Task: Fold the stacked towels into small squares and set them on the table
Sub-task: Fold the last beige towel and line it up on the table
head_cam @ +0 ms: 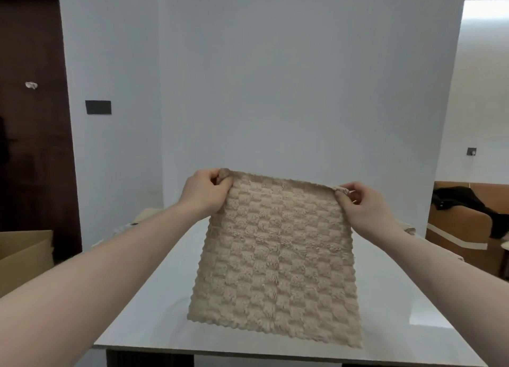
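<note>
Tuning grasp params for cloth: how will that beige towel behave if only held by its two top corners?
Likely floppy: the beige towel hangs as a sheet from the left hand and right hand. Probably light, since fingertip pinches carry it. Its fluffy checkered pile looks grippy, unlikely to slip.

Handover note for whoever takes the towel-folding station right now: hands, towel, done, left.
Left hand: pinches the towel's top left corner.
Right hand: pinches the top right corner.
Beige towel: held up spread open, hanging in front of the grey table; whether its bottom edge touches the tabletop I cannot tell.
Done: no folded squares in view.
Left: fold this towel into a small square and set it on the table. More beige cloth seems to lie at the far edge, partly hidden by the arms.
</note>
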Action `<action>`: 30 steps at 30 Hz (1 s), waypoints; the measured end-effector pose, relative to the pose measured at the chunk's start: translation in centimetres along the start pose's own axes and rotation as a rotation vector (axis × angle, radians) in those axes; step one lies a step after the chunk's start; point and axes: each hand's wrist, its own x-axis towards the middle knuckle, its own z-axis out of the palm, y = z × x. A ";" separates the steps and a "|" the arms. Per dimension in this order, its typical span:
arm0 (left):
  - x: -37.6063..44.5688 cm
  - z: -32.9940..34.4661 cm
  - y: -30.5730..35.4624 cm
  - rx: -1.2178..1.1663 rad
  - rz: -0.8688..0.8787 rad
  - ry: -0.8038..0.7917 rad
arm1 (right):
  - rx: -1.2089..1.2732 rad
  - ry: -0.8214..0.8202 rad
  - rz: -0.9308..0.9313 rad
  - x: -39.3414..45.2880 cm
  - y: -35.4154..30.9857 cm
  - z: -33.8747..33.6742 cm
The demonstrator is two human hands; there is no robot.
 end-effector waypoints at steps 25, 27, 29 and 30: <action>2.5 15.9 -14.8 -0.147 -0.559 -0.302 | -0.088 -0.086 0.306 1.6 15.6 13.1; 2.8 16.2 -15.0 -0.172 -0.566 -0.306 | -0.026 -0.063 0.322 1.8 15.4 13.4; 2.9 15.9 -14.6 -0.210 -0.573 -0.302 | -0.023 -0.036 0.310 2.0 15.2 13.4; 2.9 15.7 -14.3 -0.231 -0.581 -0.302 | -0.031 -0.026 0.301 2.0 15.1 13.3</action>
